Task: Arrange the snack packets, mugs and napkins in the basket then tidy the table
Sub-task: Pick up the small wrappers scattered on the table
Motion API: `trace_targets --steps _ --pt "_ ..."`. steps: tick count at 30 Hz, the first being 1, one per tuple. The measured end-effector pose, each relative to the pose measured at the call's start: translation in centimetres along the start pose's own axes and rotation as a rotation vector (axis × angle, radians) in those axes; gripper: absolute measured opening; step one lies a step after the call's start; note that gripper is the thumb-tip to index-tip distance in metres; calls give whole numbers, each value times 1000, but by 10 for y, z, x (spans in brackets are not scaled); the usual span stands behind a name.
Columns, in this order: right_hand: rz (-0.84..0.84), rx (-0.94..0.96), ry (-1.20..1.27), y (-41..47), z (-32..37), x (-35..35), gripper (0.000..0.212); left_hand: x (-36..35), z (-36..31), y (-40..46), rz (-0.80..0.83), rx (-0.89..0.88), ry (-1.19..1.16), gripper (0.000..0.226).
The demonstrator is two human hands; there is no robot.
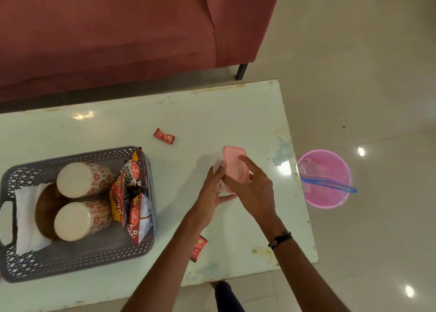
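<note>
Behind the counter stands a red sofa, the largest thing in view, with pale floor tiles to the right. On the counter's left part sits a grey basket with a lattice wall. Inside it two patterned mugs lie side by side on their sides, bases toward the camera, resting over a white napkin at the basket's left end. Several red snack packets stand packed against the basket's right wall.

On the floor just beside the counter's right edge is a pink bucket with a blue strip lying across it.

Near the counter's middle right, both hands meet on a small pink-lidded box. The left hand has its grip closed on the box's side from below, and the right hand, a dark bracelet on its wrist, has its grip wrapped on the lid, fingers spread over it.

Two small red sachets lie loose on the counter: one beyond the basket, apart from everything, the other partly hidden under the left forearm.
</note>
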State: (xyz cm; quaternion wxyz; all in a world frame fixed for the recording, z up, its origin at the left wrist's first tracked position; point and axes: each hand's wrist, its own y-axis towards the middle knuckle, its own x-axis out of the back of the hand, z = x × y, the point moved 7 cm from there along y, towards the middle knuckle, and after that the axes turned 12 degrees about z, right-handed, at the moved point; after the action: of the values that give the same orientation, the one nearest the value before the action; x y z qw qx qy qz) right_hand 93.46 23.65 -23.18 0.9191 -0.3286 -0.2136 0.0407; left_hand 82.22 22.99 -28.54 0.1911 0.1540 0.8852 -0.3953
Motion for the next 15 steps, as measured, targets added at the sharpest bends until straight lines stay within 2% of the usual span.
trace_targets --steps 4,7,10,13,15 --pt "124 -35 199 -9 -9 -6 61 4 14 -2 -44 -23 -122 90" --pt "241 -39 407 -10 -11 -6 52 8 18 -3 -35 -68 -229 78" --pt "331 -27 493 -9 -9 -1 46 13 24 -3 2 -57 -326 72" --pt "395 -43 553 -9 -14 4 47 15 25 -4 43 -13 -322 55" --pt "415 -42 572 -9 -20 6 49 16 22 -2 55 28 -275 58"
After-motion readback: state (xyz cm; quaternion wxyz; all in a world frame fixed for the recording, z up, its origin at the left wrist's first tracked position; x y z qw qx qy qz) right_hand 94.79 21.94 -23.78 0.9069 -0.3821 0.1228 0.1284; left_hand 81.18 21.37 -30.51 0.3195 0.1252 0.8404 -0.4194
